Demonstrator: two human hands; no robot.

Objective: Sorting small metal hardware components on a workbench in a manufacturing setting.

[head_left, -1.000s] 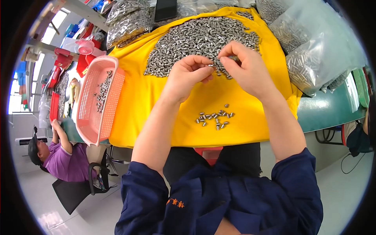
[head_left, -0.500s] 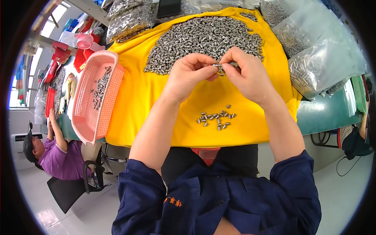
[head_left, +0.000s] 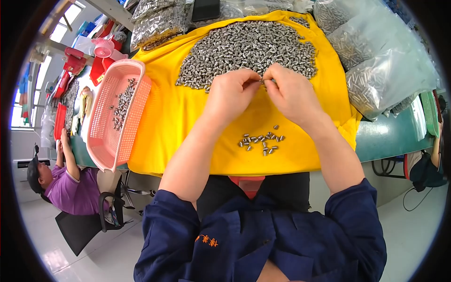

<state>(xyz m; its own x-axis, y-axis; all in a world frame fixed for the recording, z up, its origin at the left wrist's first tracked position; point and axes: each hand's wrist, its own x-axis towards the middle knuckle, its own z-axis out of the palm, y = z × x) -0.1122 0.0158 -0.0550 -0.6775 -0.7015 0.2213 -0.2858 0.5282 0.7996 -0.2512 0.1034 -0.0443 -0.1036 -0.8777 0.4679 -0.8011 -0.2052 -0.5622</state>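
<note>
My left hand (head_left: 231, 95) and my right hand (head_left: 291, 95) meet fingertip to fingertip over a yellow cloth (head_left: 188, 117). Both pinch one small silver metal part (head_left: 263, 81) between them. Just beyond the fingers lies a big heap of the same silver parts (head_left: 244, 47). Nearer to me, below the hands, a small loose cluster of parts (head_left: 261, 141) rests on the cloth.
A pink plastic basket (head_left: 101, 141) with some metal parts in it sits at the cloth's left edge. Clear bags of parts (head_left: 380, 61) lie at the right and at the back (head_left: 155, 21). Another person in a purple shirt (head_left: 70, 190) sits at the far left.
Both hands stay joined at the heap's near edge, now pinching a part between their fingertips. The view has shifted slightly; the small cluster lies where it was.
</note>
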